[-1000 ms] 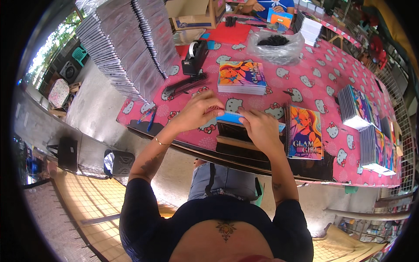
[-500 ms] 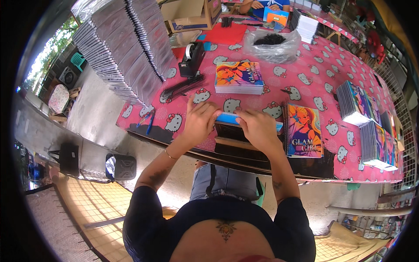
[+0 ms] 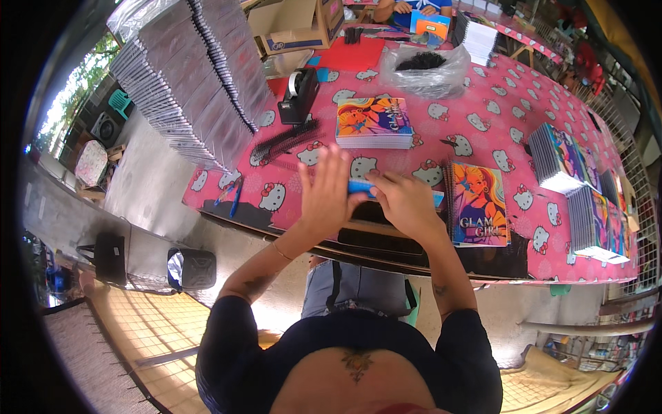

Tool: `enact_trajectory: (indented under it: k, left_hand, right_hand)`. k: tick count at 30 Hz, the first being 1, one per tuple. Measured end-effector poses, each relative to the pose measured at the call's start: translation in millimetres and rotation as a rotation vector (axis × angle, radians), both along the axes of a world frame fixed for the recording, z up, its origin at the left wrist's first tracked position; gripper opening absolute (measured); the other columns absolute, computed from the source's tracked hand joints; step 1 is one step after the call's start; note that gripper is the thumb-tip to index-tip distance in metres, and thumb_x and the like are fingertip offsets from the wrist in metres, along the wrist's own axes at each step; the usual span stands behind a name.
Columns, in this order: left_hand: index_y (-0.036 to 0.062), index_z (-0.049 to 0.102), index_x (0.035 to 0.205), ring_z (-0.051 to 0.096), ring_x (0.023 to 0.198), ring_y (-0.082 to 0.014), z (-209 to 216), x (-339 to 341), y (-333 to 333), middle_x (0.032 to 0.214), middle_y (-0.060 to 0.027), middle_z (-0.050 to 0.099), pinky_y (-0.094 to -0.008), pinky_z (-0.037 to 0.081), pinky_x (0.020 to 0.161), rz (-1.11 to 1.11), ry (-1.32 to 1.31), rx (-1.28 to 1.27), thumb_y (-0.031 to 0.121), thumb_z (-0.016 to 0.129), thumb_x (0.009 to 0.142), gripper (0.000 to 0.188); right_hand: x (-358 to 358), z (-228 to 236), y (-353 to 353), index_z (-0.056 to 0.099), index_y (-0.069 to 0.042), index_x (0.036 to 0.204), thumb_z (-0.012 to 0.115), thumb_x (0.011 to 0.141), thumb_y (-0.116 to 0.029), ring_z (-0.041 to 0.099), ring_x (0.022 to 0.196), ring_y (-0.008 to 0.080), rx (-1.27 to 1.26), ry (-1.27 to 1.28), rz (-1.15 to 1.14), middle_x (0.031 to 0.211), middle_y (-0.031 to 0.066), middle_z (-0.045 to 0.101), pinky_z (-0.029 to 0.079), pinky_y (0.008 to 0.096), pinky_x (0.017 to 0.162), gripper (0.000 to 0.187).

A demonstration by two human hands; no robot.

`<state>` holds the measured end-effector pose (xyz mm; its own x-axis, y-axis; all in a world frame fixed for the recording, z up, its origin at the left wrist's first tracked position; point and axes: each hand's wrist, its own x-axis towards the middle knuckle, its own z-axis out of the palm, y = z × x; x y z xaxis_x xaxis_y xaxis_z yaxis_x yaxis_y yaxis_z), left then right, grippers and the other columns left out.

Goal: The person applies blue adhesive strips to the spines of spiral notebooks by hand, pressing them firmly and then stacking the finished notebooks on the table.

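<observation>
My left hand is held flat with its fingers spread, its palm against the left end of a blue bar. My right hand curls over the same bar, fingers closed on it. The bar's right end pokes out past my right hand. Under both hands a black flat machine sits at the table's near edge. A colourful spiral notebook lies just right of my right hand.
On the pink patterned tablecloth are a stack of colourful notebooks, black binding combs, a tape dispenser, a plastic bag and blue pens. Tall grey stacks stand left, more notebook piles right.
My left hand has gone from curled over the blue bar to flat with fingers spread. My right hand stays closed on the bar.
</observation>
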<state>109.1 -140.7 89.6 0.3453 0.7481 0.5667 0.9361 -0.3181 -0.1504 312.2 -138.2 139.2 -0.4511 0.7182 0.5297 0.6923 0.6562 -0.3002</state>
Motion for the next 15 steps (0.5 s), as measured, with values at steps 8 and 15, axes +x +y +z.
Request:
enact_trajectory:
  k: [8,15]
  left_hand:
    - [-0.0001,0.04,0.149,0.027,0.149,-0.0392,29.4,4.5,8.8,0.156,-0.0262,0.035,-0.063,0.02,0.115,0.029,0.056,0.073,0.06,0.056,0.091,0.085]
    - [-0.0036,0.039,0.148,0.03,0.148,-0.0389,42.2,7.0,15.4,0.156,-0.0218,0.038,-0.0598,0.022,0.117,0.018,0.029,0.1,0.058,0.058,0.091,0.086]
  right_hand:
    - [19.7,-1.6,-17.6,0.07,-0.013,0.113,0.069,0.086,-0.017,0.068,0.079,0.0297,-0.025,-0.041,-0.097,0.09,0.0076,0.07,0.05,0.0422,0.074,0.027]
    - [26.6,4.4,-8.7,0.071,-0.014,0.112,0.069,0.087,-0.015,0.066,0.078,0.0309,-0.064,-0.009,-0.055,0.092,0.0077,0.071,0.048,0.0422,0.073,0.025]
